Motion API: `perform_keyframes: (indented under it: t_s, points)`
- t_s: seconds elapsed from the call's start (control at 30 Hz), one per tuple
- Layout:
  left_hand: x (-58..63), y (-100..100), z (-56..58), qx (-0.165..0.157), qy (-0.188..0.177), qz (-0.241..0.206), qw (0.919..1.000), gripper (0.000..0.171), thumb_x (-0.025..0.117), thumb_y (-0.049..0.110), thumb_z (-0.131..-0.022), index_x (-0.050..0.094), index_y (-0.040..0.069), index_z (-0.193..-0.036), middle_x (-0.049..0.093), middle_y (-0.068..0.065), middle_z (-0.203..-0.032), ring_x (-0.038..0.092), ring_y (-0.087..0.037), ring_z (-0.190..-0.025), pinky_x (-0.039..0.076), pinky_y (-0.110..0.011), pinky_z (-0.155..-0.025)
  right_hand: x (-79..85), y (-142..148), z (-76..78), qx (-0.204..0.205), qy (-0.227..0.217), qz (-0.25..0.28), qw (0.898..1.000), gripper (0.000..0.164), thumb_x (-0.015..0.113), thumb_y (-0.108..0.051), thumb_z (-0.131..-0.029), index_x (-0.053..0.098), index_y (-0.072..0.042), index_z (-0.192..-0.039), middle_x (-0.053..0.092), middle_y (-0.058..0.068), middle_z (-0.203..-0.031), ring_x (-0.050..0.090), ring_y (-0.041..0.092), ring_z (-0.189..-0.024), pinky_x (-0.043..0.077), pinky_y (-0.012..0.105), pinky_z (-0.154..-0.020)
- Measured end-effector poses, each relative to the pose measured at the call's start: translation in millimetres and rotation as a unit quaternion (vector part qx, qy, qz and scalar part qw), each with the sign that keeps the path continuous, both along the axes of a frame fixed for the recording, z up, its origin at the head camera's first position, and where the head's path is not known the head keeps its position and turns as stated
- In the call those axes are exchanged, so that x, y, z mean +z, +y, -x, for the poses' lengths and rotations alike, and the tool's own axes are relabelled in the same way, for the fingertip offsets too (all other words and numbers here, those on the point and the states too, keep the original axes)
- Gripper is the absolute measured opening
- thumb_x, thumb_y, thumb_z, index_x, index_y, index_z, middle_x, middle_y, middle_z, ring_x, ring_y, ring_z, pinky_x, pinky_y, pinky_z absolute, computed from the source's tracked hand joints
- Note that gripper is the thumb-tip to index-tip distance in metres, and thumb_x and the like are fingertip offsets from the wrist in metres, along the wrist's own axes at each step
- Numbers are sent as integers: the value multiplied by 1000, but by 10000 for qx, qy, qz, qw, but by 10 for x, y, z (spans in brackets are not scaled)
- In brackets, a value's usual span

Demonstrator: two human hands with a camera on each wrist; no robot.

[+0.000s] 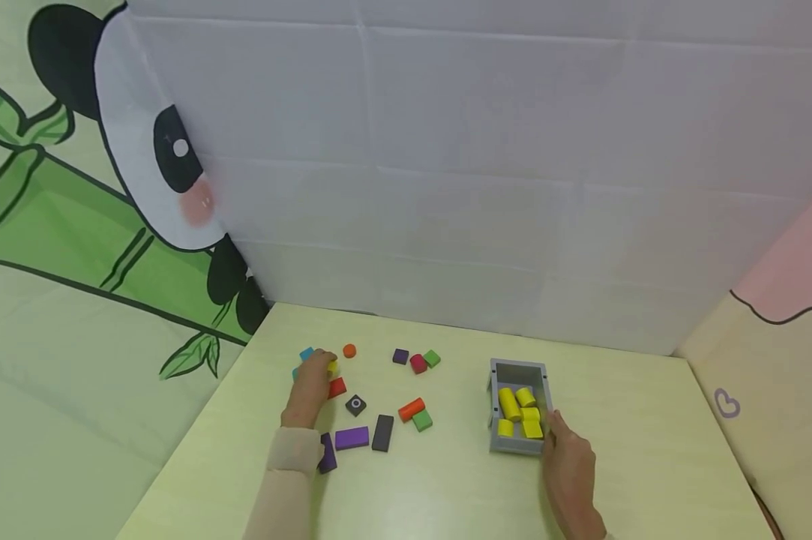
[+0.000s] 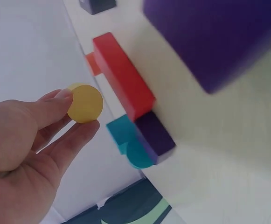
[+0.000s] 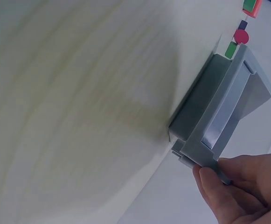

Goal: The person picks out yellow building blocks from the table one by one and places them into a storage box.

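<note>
My left hand (image 1: 309, 390) is at the left of the table, among loose blocks. In the left wrist view its thumb and fingers pinch a round yellow block (image 2: 85, 105), held above the tabletop. A red block (image 2: 123, 77), a dark purple block (image 2: 155, 137) and teal blocks (image 2: 140, 155) lie close by. On the right, my right hand (image 1: 570, 465) grips the near right corner of a grey bin (image 1: 522, 371). The right wrist view shows thumb and fingers pinching the rim of this bin (image 3: 196, 105). Several yellow blocks (image 1: 509, 403) lie inside it.
Midtable lie an orange-red cylinder (image 1: 411, 409), a green block (image 1: 422, 421), a black block (image 1: 382, 433) and a purple block (image 1: 352, 438). Farther back are a crimson block (image 1: 418, 364) and an orange block (image 1: 349, 350). A pale cloth wall (image 1: 446, 225) stands behind the table.
</note>
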State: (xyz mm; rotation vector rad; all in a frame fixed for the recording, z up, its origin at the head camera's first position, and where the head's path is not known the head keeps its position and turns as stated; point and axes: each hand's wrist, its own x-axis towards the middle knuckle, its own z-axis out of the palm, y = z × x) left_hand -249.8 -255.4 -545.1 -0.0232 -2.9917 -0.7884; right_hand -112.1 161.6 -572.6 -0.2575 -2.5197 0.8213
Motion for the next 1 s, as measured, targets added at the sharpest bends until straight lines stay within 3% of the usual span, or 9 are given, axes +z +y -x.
perform_keyframes:
  t_s: [0.13, 0.27, 0.4, 0.57, 0.77, 1.0]
  points:
    - [8, 60, 17, -115, 216, 15, 9997, 33, 57, -14, -99, 64, -9, -131, 65, -25, -130, 62, -43, -126, 51, -53, -112, -15, 4, 4, -6, -27, 26, 10000, 29, 69, 13, -93, 72, 11, -122, 68, 29, -121, 76, 44, -85, 59, 47, -53]
    - [10, 117, 18, -203, 282, -35, 9994, 33, 61, -14, -98, 65, -9, -130, 65, -25, -129, 64, -42, -123, 53, -53, -109, -25, 5, 9, -34, -60, 26, 10000, 26, 68, 10, -96, 72, 10, -121, 70, 30, -117, 75, 34, -75, 55, 43, -50]
    - [35, 170, 5, -297, 399, -30, 9988, 33, 64, -14, -96, 66, -9, -129, 66, -24, -126, 65, -40, -120, 54, -51, -108, -19, 5, 23, -63, -161, 46, 9998, 24, 67, 8, -99, 72, 10, -122, 71, 31, -113, 63, 22, -64, 48, 36, -47]
    - [63, 217, -4, -441, 538, -113, 9975, 33, 65, -15, -95, 67, -10, -127, 67, -23, -124, 66, -39, -117, 55, -51, -105, -2, 12, 34, -64, -302, 49, 9995, 26, 67, 7, -99, 71, 9, -125, 71, 31, -113, 52, 19, -60, 40, 30, -48]
    - [106, 291, 21, -603, 683, 17, 9958, 32, 68, -13, -94, 67, -9, -126, 67, -22, -120, 68, -37, -110, 58, -48, -100, -5, 28, 40, -38, -375, 56, 9993, 32, 69, 9, -96, 69, 8, -128, 67, 29, -125, 58, 19, -65, 43, 30, -48]
    - [94, 388, 28, -847, 1019, 53, 9912, 30, 68, -15, -92, 67, -10, -122, 68, -24, -119, 68, -41, -114, 57, -49, -104, -6, 12, 19, -58, -208, 41, 9998, 30, 69, 10, -95, 71, 9, -125, 69, 30, -119, 63, 23, -65, 47, 36, -47]
